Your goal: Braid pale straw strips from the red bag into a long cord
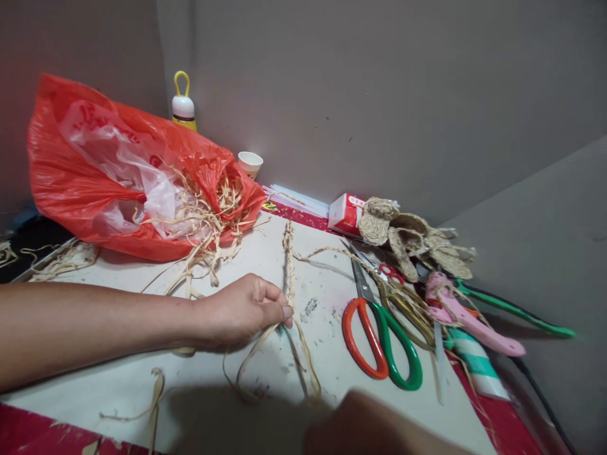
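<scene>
My left hand [258,303] reaches in from the left and pinches a braided straw cord [289,259] near its lower end. Upright in the view, the braid runs away from me over the white board [327,328]. Below the pinch, loose straw strands [308,360] fan out toward me. My right hand [348,426] is a dark blur at the bottom edge, low over the strands' ends; its fingers are smeared, so what they do is hidden. Red-and-green-handled scissors [379,344] lie to the right of the braid.
A red plastic bag [109,158] spills straw at the left. Behind it stand a yellow-and-white bottle [184,107] and a paper cup [250,163]. Woven straw pieces [412,237], a red-and-white box [345,213], a pink glue gun [474,322] and green-handled pliers [516,309] crowd the right.
</scene>
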The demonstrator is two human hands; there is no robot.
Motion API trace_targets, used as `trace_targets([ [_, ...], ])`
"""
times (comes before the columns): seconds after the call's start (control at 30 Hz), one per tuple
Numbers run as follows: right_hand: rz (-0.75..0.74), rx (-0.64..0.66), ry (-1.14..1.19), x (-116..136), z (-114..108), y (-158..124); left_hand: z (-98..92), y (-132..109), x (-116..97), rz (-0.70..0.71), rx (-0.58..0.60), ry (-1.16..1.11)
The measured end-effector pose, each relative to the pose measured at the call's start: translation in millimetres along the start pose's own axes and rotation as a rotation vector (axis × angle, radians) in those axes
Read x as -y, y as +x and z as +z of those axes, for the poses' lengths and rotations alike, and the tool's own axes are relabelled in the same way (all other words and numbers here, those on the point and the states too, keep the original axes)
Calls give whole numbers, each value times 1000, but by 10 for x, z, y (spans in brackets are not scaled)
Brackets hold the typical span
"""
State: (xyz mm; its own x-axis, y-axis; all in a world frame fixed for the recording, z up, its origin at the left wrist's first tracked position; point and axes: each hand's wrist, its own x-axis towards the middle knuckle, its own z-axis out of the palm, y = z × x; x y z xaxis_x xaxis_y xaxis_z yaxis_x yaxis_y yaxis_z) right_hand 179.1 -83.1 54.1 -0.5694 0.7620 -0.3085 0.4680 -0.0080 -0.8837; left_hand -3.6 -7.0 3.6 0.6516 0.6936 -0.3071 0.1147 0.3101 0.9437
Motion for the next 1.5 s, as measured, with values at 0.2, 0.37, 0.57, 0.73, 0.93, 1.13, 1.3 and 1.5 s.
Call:
trace_targets([
  [0.2, 90, -515, 50, -201, -226, 456, 3, 24, 52, 49, 77, -74],
  [0.37, 200, -153, 405, -327, -44, 583, 16, 51, 80, 110, 197, -163],
  [0.57, 131, -157, 223, -348, -128, 553, 12, 61, 63, 50, 139, -76],
  [0.73, 211, -25, 417, -399, -198, 569, -17, 54, 45, 0, 151, 10],
  [0.93, 185, -64, 545, -409, -154, 586, -46, 54, 32, -8, 177, 124],
  [1.13, 164, -118, 560, -424, -166, 596, -118, 74, -89, 19, 136, 319],
  [1.3, 199, -192, 637, -409, -144, 608, -78, 0, -229, 79, 11, 614],
  [1.5, 175, -229, 854, -339, 42, 600, 107, -215, -122, 316, -95, 1243],
])
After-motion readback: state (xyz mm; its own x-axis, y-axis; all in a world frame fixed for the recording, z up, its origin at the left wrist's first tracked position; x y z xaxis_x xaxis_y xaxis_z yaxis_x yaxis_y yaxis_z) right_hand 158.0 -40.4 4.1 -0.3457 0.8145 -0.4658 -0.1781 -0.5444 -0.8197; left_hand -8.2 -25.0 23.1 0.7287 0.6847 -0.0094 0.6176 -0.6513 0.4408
